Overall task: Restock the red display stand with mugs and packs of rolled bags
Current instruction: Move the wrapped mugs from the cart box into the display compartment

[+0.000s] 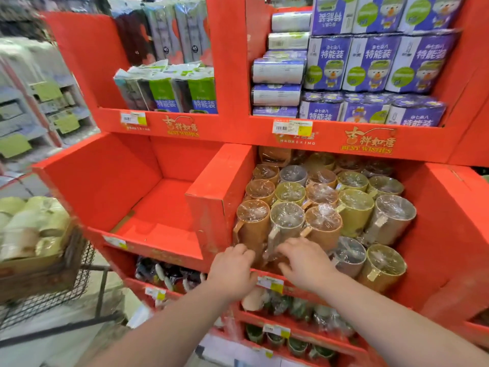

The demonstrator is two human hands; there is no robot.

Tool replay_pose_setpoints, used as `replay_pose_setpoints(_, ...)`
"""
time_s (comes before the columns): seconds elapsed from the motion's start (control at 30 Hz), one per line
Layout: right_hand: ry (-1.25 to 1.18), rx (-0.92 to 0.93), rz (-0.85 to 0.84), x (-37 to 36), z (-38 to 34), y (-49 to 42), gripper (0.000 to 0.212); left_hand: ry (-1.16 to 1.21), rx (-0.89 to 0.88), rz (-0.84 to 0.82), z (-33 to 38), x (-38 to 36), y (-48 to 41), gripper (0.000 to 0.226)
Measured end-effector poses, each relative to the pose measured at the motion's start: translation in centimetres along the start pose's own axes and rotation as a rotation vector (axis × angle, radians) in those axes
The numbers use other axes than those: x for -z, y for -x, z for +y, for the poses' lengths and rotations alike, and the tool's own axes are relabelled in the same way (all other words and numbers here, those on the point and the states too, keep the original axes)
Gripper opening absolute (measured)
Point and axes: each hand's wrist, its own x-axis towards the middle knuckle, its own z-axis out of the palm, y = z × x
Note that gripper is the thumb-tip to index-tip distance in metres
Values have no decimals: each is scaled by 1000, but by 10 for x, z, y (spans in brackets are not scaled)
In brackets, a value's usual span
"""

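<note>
- In front of me, the red display stand (232, 128) fills most of the view, tiered in open cardboard bins.
- Its upper right bin holds purple packs of rolled bags (375, 64), stacked to the bin's back wall, with more rolls lying sideways along the left wall.
- The upper left bin holds green and black packs (182, 94) standing at its front edge.
- The middle left bin (158, 207) shows bare red floor.
- The middle right bin is packed with plastic-wrapped mugs (325, 202) in orange, yellow and grey, reaching from back wall to front edge.
- At the left edge of view, a wire cart (60, 282) carries pale wrapped goods.
- My left hand (232, 271) rests at that bin's front left corner, fingers curled over the lip against an orange mug; whether it grips it I cannot tell.
- My right hand (304, 263) lies just beside it, fingers spread loosely over the wrapped front mugs.
</note>
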Motion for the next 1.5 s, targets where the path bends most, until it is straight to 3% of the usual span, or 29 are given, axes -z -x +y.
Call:
replay_pose_setpoints(0.17,13,71,-54,-6,-30,-2,35,-16,86,-122,-24,-9,28,39)
replay_pose_setpoints(0.43,55,158,-117,-19,-109,-16,36,74,212,-131,-91,-11,88,29)
replay_pose_setpoints(1.1,8,528,-197,-78,-469,-45,31,218,675,-51,-345,-32,367,42)
replay_pose_setpoints(1.5,75,672,-233,-94,-560,-79,30,251,818,-57,-407,-45,416,38)
